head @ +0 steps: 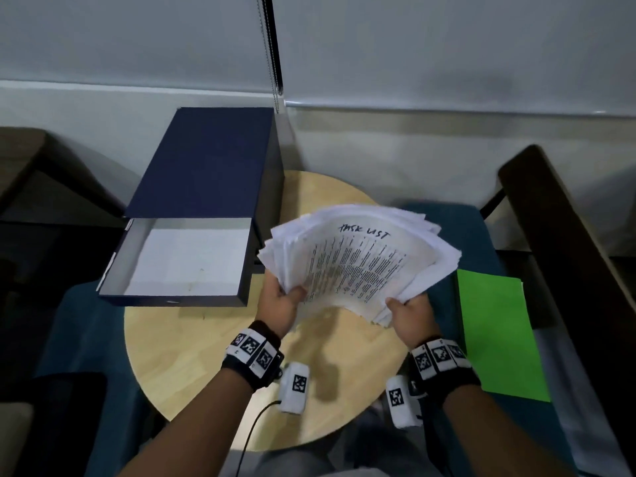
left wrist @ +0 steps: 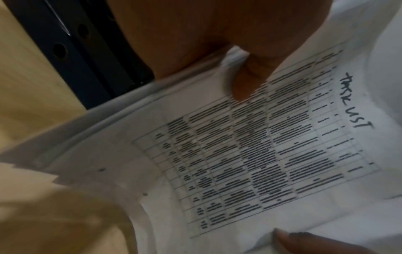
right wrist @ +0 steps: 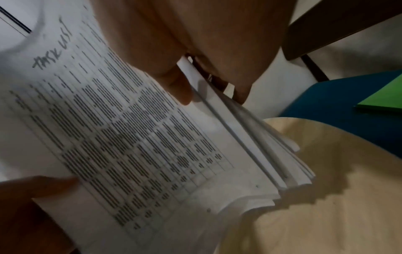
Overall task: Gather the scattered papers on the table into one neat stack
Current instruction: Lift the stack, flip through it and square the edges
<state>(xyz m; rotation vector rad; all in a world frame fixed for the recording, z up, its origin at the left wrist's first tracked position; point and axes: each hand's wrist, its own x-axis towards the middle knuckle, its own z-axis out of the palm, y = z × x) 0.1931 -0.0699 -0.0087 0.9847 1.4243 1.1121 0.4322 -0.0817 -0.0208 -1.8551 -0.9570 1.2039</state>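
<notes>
A thick bundle of white papers (head: pixel 358 259) is held in the air above the round wooden table (head: pixel 206 356). Its top sheet is a printed table headed "TASK LIST" (left wrist: pixel 272 154) (right wrist: pixel 130 128). The sheet edges are fanned out and uneven. My left hand (head: pixel 282 301) grips the bundle's near left corner, thumb on top (left wrist: pixel 245 80). My right hand (head: pixel 409 311) grips the near right corner, thumb on the top sheet (right wrist: pixel 176 86) and fingers underneath.
An open dark blue box (head: pixel 192 215) with a white lining stands on the table's left rear, its lid raised. A green folder (head: pixel 499 335) lies on a blue seat (head: pixel 447 218) to the right. Dark wooden chair frames (head: pixel 568 235) flank both sides.
</notes>
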